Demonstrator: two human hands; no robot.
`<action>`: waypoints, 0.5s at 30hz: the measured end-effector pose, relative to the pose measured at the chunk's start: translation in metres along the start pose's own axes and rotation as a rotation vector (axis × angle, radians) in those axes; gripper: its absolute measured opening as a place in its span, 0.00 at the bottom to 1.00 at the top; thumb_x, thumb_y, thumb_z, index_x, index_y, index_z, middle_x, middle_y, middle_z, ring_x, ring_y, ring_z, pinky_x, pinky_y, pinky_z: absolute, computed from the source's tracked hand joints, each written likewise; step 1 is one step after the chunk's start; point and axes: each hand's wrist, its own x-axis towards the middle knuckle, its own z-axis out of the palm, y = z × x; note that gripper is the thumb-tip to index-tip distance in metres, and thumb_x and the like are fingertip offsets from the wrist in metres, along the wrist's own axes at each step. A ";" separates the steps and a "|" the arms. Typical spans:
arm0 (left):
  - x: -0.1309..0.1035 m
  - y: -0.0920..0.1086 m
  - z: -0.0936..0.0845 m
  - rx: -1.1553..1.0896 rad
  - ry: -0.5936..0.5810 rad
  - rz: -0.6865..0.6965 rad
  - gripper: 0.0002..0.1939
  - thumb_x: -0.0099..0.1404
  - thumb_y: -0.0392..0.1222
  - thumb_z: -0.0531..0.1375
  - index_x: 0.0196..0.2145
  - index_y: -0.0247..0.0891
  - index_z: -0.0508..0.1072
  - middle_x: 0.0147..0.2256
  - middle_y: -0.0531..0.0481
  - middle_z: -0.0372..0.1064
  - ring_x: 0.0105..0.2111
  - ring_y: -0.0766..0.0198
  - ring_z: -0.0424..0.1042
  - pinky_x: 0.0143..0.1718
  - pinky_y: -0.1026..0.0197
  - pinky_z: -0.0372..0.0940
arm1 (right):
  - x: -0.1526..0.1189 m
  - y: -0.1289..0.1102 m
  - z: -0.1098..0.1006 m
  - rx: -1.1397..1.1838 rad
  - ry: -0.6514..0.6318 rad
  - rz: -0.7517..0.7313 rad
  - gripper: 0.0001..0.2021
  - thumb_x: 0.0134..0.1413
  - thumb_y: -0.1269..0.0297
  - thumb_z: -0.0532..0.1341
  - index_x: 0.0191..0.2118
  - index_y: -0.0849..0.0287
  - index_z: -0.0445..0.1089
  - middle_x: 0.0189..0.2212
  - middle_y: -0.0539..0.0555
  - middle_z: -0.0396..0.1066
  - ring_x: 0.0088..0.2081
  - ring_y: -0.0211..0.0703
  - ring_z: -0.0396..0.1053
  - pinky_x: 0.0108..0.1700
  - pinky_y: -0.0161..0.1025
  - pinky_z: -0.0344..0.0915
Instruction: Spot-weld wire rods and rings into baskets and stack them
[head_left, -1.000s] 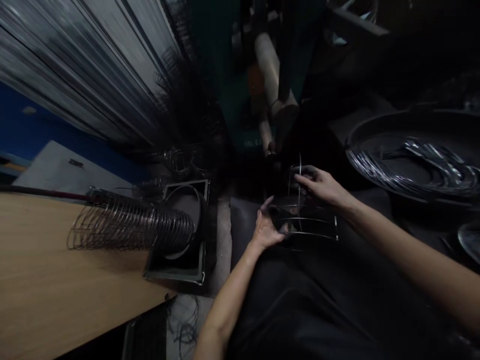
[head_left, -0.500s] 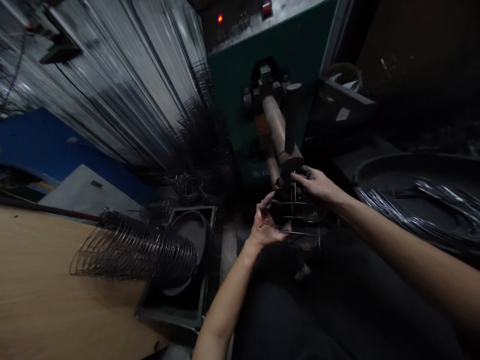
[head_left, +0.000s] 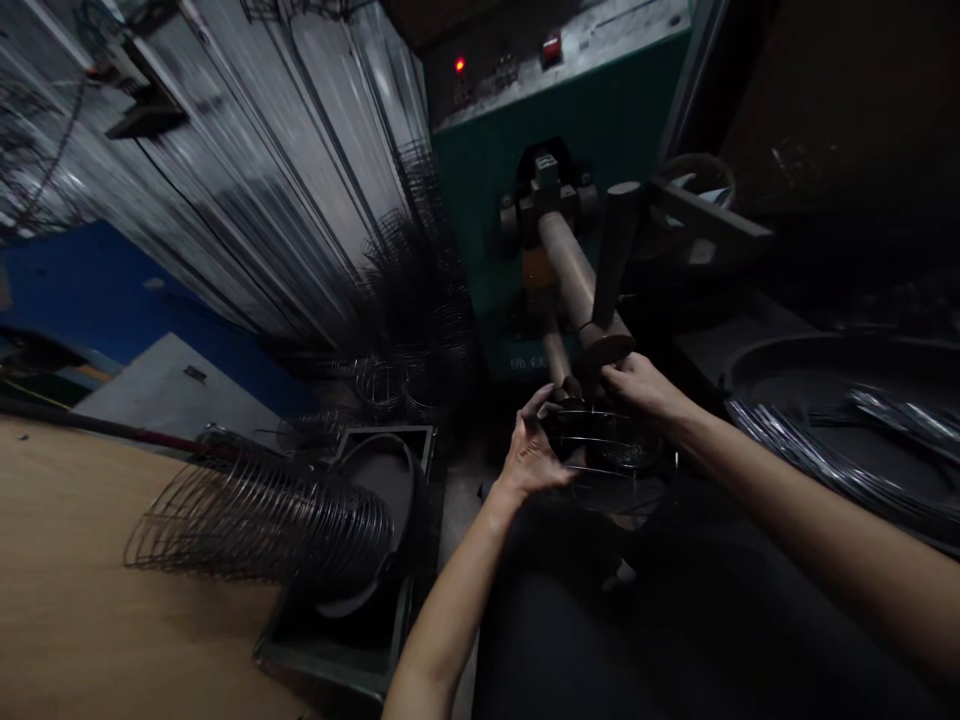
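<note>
A wire frame (head_left: 596, 440) of thin curved rings sits below the round metal tip (head_left: 606, 348) of the machine's upper arm (head_left: 570, 265). My left hand (head_left: 531, 450) is at the frame's left side, its fingers up and thumb stretched along the rings, holding it. At the frame's top right, close under the metal tip, my right hand (head_left: 641, 385) is closed with its fingers curled in. What lies in those fingers is hidden. The lower metal arm (head_left: 556, 355) ends just above my left fingertips.
The green machine (head_left: 480, 230) stands ahead with a red lamp (head_left: 460, 65). On the left, a row of wire rings (head_left: 262, 515) hangs on a rod beside a dark bin (head_left: 322, 665). A round tray (head_left: 787, 350) of shiny wires (head_left: 795, 450) lies to the right.
My right hand has gone from fingertips pinching beside an upright wire to a more closed curl, slightly lower and to the right. The left hand stays on the frame. The view has shifted slightly.
</note>
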 end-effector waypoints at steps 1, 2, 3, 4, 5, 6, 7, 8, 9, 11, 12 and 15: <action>0.001 0.000 -0.001 0.000 -0.002 0.000 0.48 0.49 0.37 0.65 0.60 0.41 0.40 0.43 0.44 0.62 0.43 0.57 0.68 0.46 0.50 0.66 | 0.000 -0.002 0.001 0.005 0.004 -0.005 0.03 0.53 0.74 0.57 0.35 0.62 0.64 0.17 0.46 0.62 0.16 0.31 0.57 0.18 0.29 0.52; 0.003 -0.001 -0.001 0.003 -0.006 -0.003 0.48 0.49 0.37 0.65 0.60 0.41 0.40 0.43 0.44 0.63 0.43 0.57 0.68 0.46 0.50 0.66 | 0.000 -0.003 0.002 0.009 0.008 -0.010 0.03 0.54 0.75 0.56 0.35 0.63 0.65 0.18 0.47 0.63 0.16 0.31 0.57 0.18 0.29 0.53; 0.004 -0.001 -0.002 0.004 -0.010 -0.005 0.48 0.49 0.38 0.65 0.60 0.41 0.40 0.43 0.45 0.63 0.43 0.57 0.68 0.46 0.50 0.66 | 0.000 -0.004 0.003 0.010 0.010 -0.016 0.03 0.54 0.75 0.56 0.35 0.63 0.65 0.20 0.47 0.65 0.17 0.31 0.58 0.19 0.28 0.54; 0.005 -0.002 -0.003 0.005 -0.014 -0.008 0.48 0.49 0.38 0.65 0.60 0.42 0.40 0.43 0.45 0.63 0.43 0.56 0.68 0.46 0.50 0.66 | 0.001 -0.003 0.003 0.010 0.016 -0.020 0.03 0.54 0.75 0.56 0.35 0.64 0.65 0.21 0.49 0.66 0.18 0.31 0.60 0.20 0.28 0.55; 0.007 -0.003 -0.004 0.005 -0.015 -0.009 0.48 0.48 0.38 0.65 0.60 0.42 0.40 0.42 0.45 0.63 0.42 0.56 0.68 0.46 0.50 0.66 | 0.003 -0.002 0.004 0.012 0.018 -0.027 0.02 0.54 0.75 0.57 0.35 0.64 0.65 0.23 0.50 0.67 0.20 0.31 0.61 0.21 0.28 0.56; 0.008 -0.004 -0.005 0.003 -0.019 -0.009 0.49 0.48 0.38 0.65 0.60 0.42 0.40 0.42 0.45 0.63 0.42 0.56 0.68 0.46 0.50 0.66 | 0.005 -0.001 0.004 0.020 0.019 -0.041 0.03 0.54 0.74 0.57 0.35 0.65 0.66 0.25 0.51 0.69 0.22 0.31 0.63 0.22 0.28 0.57; 0.009 -0.005 -0.006 0.002 -0.022 -0.006 0.49 0.48 0.37 0.65 0.60 0.42 0.40 0.42 0.46 0.63 0.42 0.56 0.68 0.47 0.50 0.66 | 0.008 0.002 0.003 0.033 0.017 -0.057 0.03 0.54 0.73 0.58 0.36 0.65 0.66 0.27 0.53 0.70 0.23 0.32 0.64 0.23 0.28 0.58; 0.011 -0.006 -0.007 0.003 -0.028 -0.005 0.49 0.48 0.37 0.65 0.60 0.42 0.40 0.42 0.46 0.64 0.42 0.56 0.68 0.47 0.50 0.65 | 0.011 0.005 0.003 0.049 0.008 -0.074 0.04 0.54 0.72 0.59 0.36 0.66 0.67 0.28 0.53 0.70 0.23 0.32 0.64 0.23 0.28 0.59; 0.012 -0.007 -0.008 0.006 -0.034 -0.005 0.49 0.47 0.37 0.65 0.60 0.42 0.40 0.42 0.46 0.64 0.42 0.56 0.68 0.47 0.49 0.65 | 0.014 0.009 0.003 0.065 -0.008 -0.093 0.05 0.53 0.71 0.59 0.37 0.66 0.67 0.27 0.53 0.70 0.23 0.33 0.64 0.23 0.28 0.59; 0.014 -0.008 -0.009 0.014 -0.047 -0.010 0.50 0.47 0.37 0.66 0.60 0.43 0.40 0.41 0.47 0.64 0.42 0.57 0.68 0.48 0.49 0.64 | 0.020 0.015 0.002 0.074 -0.040 -0.121 0.05 0.52 0.71 0.59 0.36 0.65 0.67 0.24 0.52 0.68 0.22 0.33 0.62 0.22 0.29 0.58; 0.015 -0.008 -0.010 0.015 -0.054 -0.015 0.51 0.47 0.37 0.66 0.61 0.43 0.39 0.40 0.48 0.65 0.42 0.57 0.69 0.48 0.49 0.64 | 0.022 0.018 0.002 0.060 -0.043 -0.128 0.03 0.51 0.72 0.59 0.35 0.65 0.67 0.22 0.50 0.67 0.21 0.33 0.62 0.22 0.29 0.57; 0.017 -0.008 -0.012 0.007 -0.068 -0.028 0.51 0.48 0.38 0.66 0.61 0.44 0.38 0.40 0.49 0.65 0.41 0.58 0.69 0.48 0.50 0.64 | 0.024 0.020 0.002 0.000 -0.020 -0.134 0.03 0.50 0.75 0.57 0.31 0.63 0.65 0.20 0.49 0.63 0.19 0.32 0.60 0.21 0.29 0.56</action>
